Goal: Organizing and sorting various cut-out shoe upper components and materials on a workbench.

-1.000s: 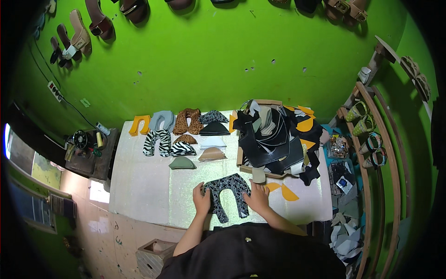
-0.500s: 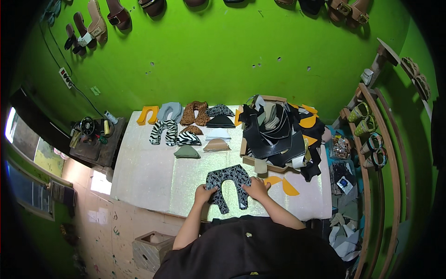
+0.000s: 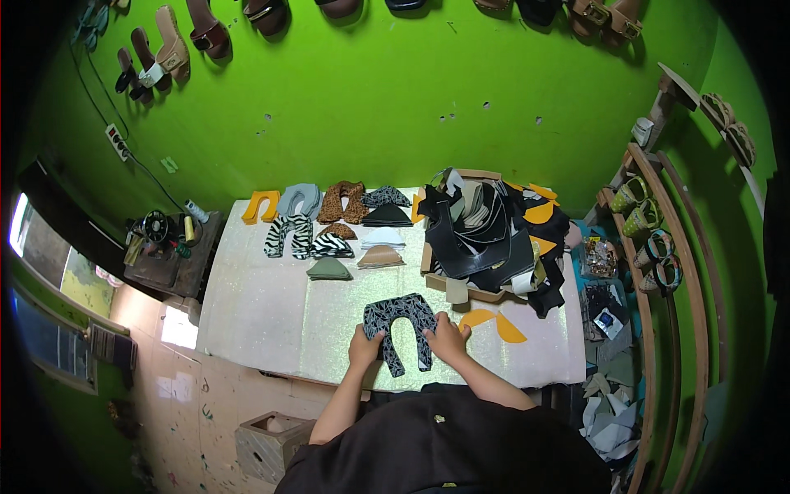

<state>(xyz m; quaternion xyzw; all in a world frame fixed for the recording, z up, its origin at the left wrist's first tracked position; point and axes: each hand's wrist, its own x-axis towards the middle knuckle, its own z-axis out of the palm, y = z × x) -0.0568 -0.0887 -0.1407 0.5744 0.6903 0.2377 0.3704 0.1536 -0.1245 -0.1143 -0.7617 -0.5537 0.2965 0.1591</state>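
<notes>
Pale table [image 3: 267, 317] beside green wall [image 3: 362, 107]

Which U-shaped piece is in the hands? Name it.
The black piece with grey lines, held by the left hand and right hand; the yellow, pale grey, leopard-print and zebra-print ones lie farther back.

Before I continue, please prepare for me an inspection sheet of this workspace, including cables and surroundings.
Surface: pale table carrying stacks of cut pieces.
Job's things: black-and-grey patterned U-shaped piece, opening toward the person.
Clutter: heaped box; two yellow pieces near the right grip.
Grips: left grip and right grip hold the piece's opposite sides.
Cables: dark cable leads down from a power strip.
Surroundings: sandals on green wall; wooden rack at right.
</notes>
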